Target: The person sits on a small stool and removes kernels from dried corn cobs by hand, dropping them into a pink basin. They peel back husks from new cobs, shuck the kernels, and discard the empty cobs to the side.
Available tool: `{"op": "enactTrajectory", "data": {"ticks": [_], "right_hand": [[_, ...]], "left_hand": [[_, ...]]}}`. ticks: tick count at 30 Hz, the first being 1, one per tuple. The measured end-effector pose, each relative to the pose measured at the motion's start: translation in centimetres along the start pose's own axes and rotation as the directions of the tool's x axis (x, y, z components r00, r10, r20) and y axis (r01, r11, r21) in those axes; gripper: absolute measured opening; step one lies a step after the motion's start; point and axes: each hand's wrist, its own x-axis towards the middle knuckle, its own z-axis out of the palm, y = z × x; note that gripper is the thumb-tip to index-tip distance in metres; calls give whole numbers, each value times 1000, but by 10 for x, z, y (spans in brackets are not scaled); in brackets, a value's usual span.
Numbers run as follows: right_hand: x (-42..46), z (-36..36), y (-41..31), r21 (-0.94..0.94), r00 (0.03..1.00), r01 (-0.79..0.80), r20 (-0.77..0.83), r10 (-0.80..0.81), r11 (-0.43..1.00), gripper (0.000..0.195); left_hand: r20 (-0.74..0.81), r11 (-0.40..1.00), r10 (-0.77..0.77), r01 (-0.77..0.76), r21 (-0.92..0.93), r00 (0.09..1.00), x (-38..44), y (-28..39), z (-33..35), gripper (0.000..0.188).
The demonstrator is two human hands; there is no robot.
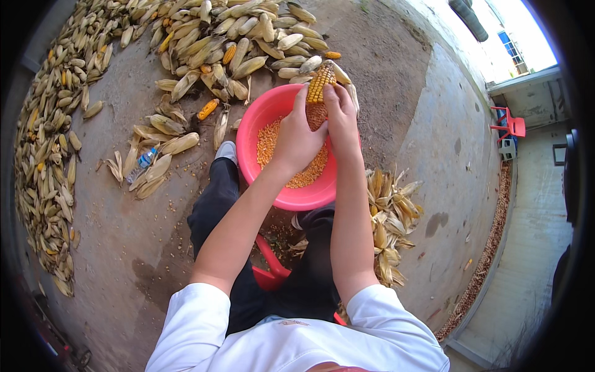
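Observation:
A partly shelled ear of corn [321, 86] is held between both hands over the far side of a pink plastic basin [296, 203]. Yellow kernels cover its upper part; the lower part is bare reddish cob. My left hand [300, 135] grips the ear from the left, thumb against the bare part. My right hand [341, 111] grips it from the right, with fingers on the kernels. Loose corn kernels [307, 174] lie in the bottom of the basin, which stands in front of my feet.
Unhusked corn ears [200, 46] are heaped ahead and along the left. Loose husks [388, 218] lie right of the basin. A plastic bottle [146, 159] rests among husks at left. A red chair [510, 125] stands by the right wall, near a long row of cobs [488, 260].

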Motion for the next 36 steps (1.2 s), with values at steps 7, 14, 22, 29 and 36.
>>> {"op": "enactTrajectory", "data": {"ticks": [7, 14, 22, 29, 36], "right_hand": [[4, -11, 10, -28, 997, 65, 35, -64, 998, 37], [3, -4, 3, 90, 1000, -23, 23, 21, 996, 42], [0, 1, 10, -239, 995, 75, -44, -88, 968, 43], [6, -7, 16, -469, 952, 123, -192, -237, 875, 33], [5, -11, 2, 3, 981, -67, -184, 66, 998, 38]], "left_hand": [[-15, 999, 40, -39, 10, 999, 1, 5, -3, 78], [-58, 984, 150, -144, 107, 987, 0, -4, -4, 77], [-2, 992, 121, -121, 40, 993, -2, -9, 2, 76], [47, 996, 90, -88, -31, 995, -6, -7, 4, 79], [19, 985, 133, -130, -115, 991, -1, -12, 8, 83]]}}
